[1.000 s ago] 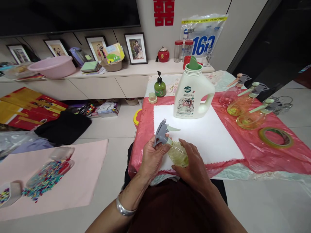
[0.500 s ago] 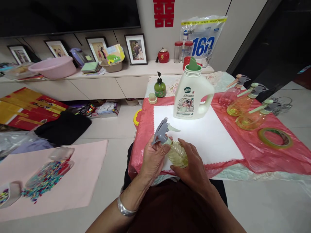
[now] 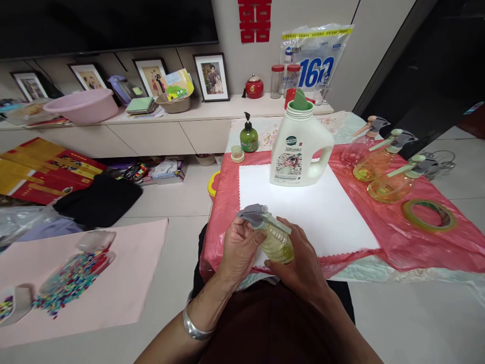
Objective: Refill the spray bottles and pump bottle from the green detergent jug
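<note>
A small clear spray bottle with yellowish liquid sits between both my hands at the near edge of the table. My right hand is wrapped round its body. My left hand grips the grey trigger head at the neck. The head now lies turned sideways, its pale green trigger pointing right. Just beyond lies a white sheet on a red plastic cover.
A big white detergent jug with a green funnel stands on the white sheet. Three more spray bottles lie at the right, a tape roll near them. A green pump bottle stands behind. Beads lie on pink paper on the floor at left.
The grey trigger head has turned in my left hand from standing up to lying sideways. My right hand keeps hold of the bottle body.
</note>
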The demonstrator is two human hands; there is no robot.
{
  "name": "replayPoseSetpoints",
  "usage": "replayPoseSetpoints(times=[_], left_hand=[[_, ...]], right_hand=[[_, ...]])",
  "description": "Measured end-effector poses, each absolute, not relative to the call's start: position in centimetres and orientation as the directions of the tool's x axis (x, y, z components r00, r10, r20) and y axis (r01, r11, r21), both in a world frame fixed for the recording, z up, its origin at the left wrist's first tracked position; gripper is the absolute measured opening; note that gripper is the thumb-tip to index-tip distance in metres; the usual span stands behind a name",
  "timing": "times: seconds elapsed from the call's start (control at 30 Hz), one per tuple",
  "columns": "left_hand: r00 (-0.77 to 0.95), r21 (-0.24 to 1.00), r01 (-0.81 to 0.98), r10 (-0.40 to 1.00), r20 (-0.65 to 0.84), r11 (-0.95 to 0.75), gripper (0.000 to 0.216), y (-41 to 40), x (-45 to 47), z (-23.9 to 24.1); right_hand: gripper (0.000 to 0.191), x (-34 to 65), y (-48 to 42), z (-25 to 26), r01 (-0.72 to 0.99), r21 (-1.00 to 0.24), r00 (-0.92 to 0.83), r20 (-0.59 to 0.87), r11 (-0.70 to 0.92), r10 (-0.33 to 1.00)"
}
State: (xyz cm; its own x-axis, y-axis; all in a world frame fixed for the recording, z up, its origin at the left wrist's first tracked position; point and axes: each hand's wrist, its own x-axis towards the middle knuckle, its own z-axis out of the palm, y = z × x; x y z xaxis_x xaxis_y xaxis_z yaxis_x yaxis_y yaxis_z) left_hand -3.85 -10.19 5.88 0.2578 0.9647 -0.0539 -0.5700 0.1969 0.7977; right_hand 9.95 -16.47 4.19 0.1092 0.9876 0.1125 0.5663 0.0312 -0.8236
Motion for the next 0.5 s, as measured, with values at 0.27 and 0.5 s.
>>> replayPoseSetpoints(times=[0.27, 0.5], left_hand=[[0.25, 0.824, -0.533, 0.966, -0.063, 0.191, 0.041, -10.14, -4.27, 6.15], [0.26, 0.859, -0.497, 0.966, 0.007, 0.127, 0.034, -10.4, -3.96, 5.66]], right_hand=[[0.084, 9.94, -16.49, 4.14, 0.557, -0.831, 0.103, 0.088, 0.016, 0.991], [0.084, 9.8, -16.63, 4.06, 0.528, -0.848, 0.094, 0.107, 0.042, 0.99]])
